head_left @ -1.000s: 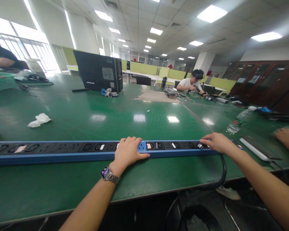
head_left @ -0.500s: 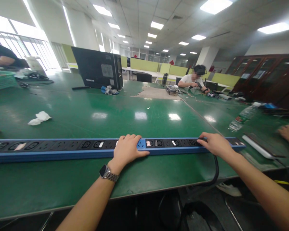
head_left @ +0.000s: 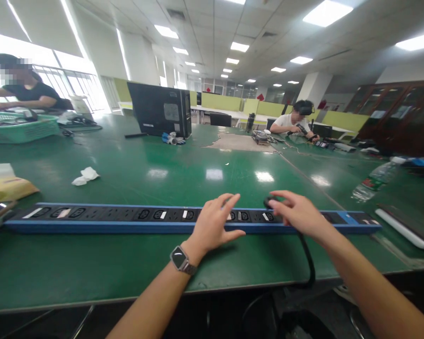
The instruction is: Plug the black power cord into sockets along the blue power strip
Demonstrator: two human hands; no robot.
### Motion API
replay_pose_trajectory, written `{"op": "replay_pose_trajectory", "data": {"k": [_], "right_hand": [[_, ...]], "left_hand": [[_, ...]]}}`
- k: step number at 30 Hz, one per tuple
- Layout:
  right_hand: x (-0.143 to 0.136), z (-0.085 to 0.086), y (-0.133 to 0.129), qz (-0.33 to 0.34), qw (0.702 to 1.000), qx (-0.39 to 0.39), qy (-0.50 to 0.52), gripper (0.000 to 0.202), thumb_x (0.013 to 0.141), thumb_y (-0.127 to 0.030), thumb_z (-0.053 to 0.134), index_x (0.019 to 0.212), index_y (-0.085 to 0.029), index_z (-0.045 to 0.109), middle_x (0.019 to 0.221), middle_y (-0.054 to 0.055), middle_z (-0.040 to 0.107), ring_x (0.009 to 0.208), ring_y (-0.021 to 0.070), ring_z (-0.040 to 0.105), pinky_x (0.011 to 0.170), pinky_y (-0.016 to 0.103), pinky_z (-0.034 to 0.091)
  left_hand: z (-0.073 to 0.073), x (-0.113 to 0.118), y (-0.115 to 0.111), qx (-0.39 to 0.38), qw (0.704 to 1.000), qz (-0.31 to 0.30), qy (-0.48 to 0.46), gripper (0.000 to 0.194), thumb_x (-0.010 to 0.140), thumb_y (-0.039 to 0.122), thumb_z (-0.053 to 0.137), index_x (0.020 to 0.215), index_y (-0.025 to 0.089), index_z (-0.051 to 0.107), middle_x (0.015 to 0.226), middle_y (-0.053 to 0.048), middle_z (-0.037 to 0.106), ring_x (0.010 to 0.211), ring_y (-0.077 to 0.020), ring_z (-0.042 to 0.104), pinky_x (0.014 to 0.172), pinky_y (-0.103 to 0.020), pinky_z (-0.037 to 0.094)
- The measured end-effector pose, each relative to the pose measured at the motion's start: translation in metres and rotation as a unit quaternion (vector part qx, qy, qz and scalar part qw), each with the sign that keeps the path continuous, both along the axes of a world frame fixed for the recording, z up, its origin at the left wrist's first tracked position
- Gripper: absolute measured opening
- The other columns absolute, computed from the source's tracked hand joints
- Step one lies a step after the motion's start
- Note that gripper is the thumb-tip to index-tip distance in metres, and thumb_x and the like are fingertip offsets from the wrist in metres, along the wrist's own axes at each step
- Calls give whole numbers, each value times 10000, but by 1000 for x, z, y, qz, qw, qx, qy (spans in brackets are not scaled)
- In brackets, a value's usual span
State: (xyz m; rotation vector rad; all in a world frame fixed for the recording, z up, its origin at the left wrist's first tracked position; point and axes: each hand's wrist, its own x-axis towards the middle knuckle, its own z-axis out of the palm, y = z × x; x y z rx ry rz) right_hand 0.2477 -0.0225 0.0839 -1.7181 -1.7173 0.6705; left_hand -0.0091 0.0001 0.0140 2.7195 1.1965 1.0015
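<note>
A long blue power strip [head_left: 106, 228] with black socket faces lies across the green table in front of me. Over its middle, my left hand [head_left: 215, 223] is open, fingers and thumb spread, holding nothing. My right hand [head_left: 298, 214] pinches a black power plug [head_left: 268, 202] just above the sockets on the right part of the strip. From under that hand a black cable [head_left: 309, 261] hangs down over the table's front edge. The prongs of the plug cannot be made out.
White tissue [head_left: 85, 175], a yellow packet [head_left: 12, 188] and a green basket [head_left: 24, 127] are on the left. A black computer case [head_left: 159, 110] stands behind. On the right are a bottle [head_left: 376, 179] and a white-edged device [head_left: 404, 228]. Two people [head_left: 31, 89] [head_left: 289, 120] sit at the table.
My left hand has lifted off the strip and spread its fingers. My right hand has come up and left with the plug, away from the right-hand sockets. The view has turned slightly left.
</note>
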Motion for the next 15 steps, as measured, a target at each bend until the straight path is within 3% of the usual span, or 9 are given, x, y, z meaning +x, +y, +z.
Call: {"op": "replay_pose_trajectory", "data": {"k": [2, 4, 7, 10, 13, 15], "right_hand": [[-42, 4, -16, 147, 983, -21, 106, 688, 813, -447, 653, 1429, -197, 473, 917, 54, 742, 667, 167, 691, 630, 289, 551], [-65, 1, -30, 173, 968, 35, 177, 631, 834, -417, 654, 1408, -208, 493, 1023, 76, 736, 785, 181, 714, 706, 305, 580], [-58, -24, -45, 88, 967, 140, 195, 403, 879, -413, 615, 1215, -191, 632, 928, 64, 741, 724, 165, 706, 677, 288, 583], [-27, -73, -56, -4, 974, 187, 131, 264, 907, -400, 581, 985, -179, 703, 739, 30, 708, 597, 148, 670, 586, 264, 556], [-2, -121, -67, -58, 963, 261, 23, 189, 905, -335, 592, 896, -187, 709, 796, 40, 713, 691, 161, 679, 651, 274, 548], [3, -138, -73, -80, 942, 325, -25, 143, 900, -290, 597, 879, -190, 698, 873, 54, 711, 788, 171, 675, 717, 283, 537]], "left_hand": [[2, 7, -5, 34, 998, -32, -30, 569, 882, 483, 617, 1381, 235, 503, 1376, -114, 561, 1236, -263, 540, 1020, -382, 419], [4, -1, -6, 42, 995, -2, -87, 330, 950, 399, 518, 1212, 230, 627, 1202, -88, 667, 1109, -226, 614, 966, -356, 459], [5, -45, -4, 27, 974, 123, -191, 302, 969, 402, 470, 1100, 201, 653, 1090, -81, 702, 1022, -213, 648, 939, -337, 494], [3, -101, -1, -14, 952, 228, -202, 384, 925, 495, 511, 1127, 194, 637, 1051, -66, 716, 927, -219, 676, 879, -329, 525], [-2, -137, 1, -77, 961, 232, -128, 445, 898, 574, 499, 1087, 201, 653, 1013, -75, 736, 911, -247, 691, 854, -344, 537], [-2, -144, 2, -98, 973, 191, -80, 459, 896, 589, 488, 1081, 203, 655, 1060, -90, 734, 974, -266, 685, 903, -368, 526]]}}
